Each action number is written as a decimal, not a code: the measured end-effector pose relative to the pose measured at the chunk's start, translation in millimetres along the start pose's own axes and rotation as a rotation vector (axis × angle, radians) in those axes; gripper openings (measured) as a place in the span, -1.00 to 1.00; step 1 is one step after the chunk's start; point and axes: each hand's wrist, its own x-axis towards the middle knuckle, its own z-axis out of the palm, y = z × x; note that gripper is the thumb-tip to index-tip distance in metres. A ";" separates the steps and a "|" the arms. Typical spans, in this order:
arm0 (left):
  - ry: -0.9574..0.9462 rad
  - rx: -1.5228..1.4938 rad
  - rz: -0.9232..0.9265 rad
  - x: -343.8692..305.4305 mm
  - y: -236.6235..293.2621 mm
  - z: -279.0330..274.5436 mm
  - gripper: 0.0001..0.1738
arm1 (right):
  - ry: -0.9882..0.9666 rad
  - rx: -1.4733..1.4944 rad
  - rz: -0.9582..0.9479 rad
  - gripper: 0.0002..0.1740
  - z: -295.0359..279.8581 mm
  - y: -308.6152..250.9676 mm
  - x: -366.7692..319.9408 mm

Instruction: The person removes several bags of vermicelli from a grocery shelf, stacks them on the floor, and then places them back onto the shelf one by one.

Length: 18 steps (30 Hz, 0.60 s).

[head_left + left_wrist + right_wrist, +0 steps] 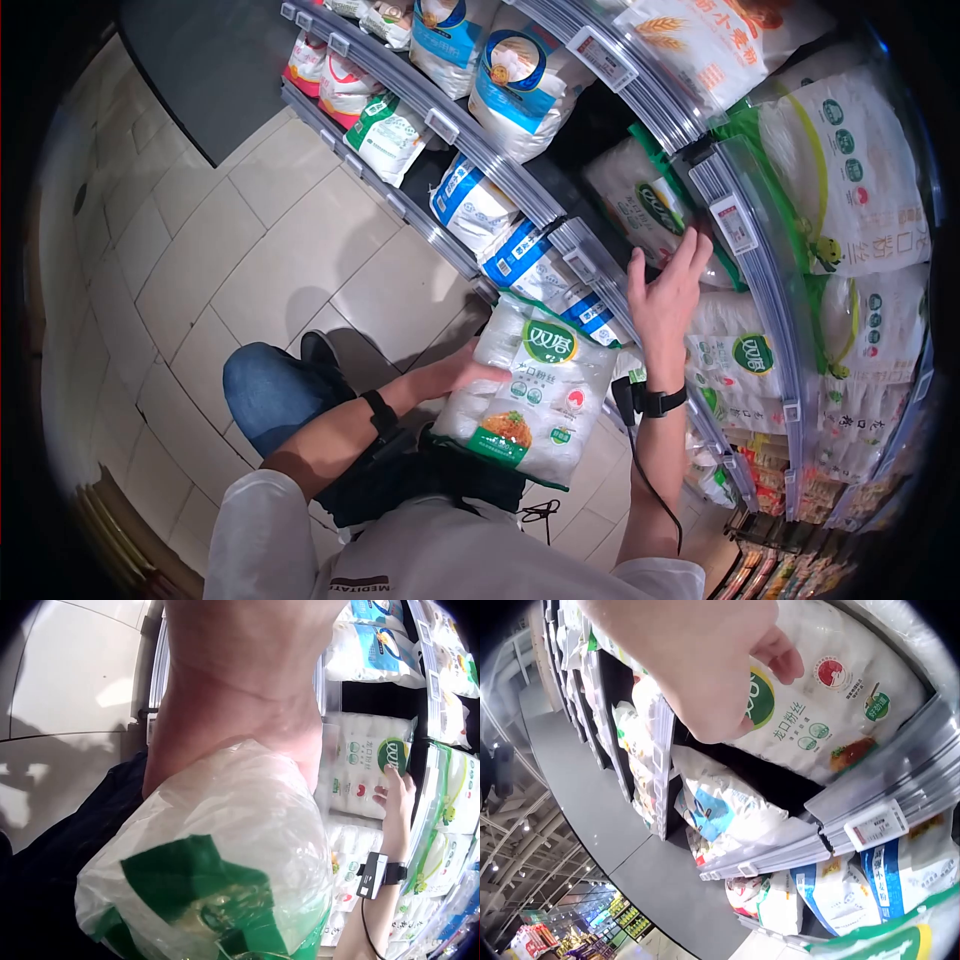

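My left hand (462, 370) grips a clear bag of vermicelli noodles (528, 395) by its side edge, with the thumb lying over the front. The bag has a green label and a picture of a noodle dish, and it is held in front of my body. In the left wrist view the wrist hides most of that hand, and the bag's plastic (247, 802) bulges below it. My right hand (668, 290) reaches into the shelf, its fingers spread and slightly bent at the front of a matching vermicelli bag (821, 690). Thumb and fingertips stand apart over its green logo.
Plastic shelf edges with price tags (733, 222) run beside the right arm. More vermicelli bags (735, 350) lie nearby on the shelves. Blue-and-white flour bags (525, 255) fill the lower shelf, and larger flour bags (525, 85) stand farther along. Tiled floor (220, 270) lies to the left.
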 end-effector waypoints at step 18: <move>-0.018 -0.017 -0.013 2.6 2.5 0.0 -0.12 | -0.039 0.079 0.246 0.01 -18.8 -45.7 -25.5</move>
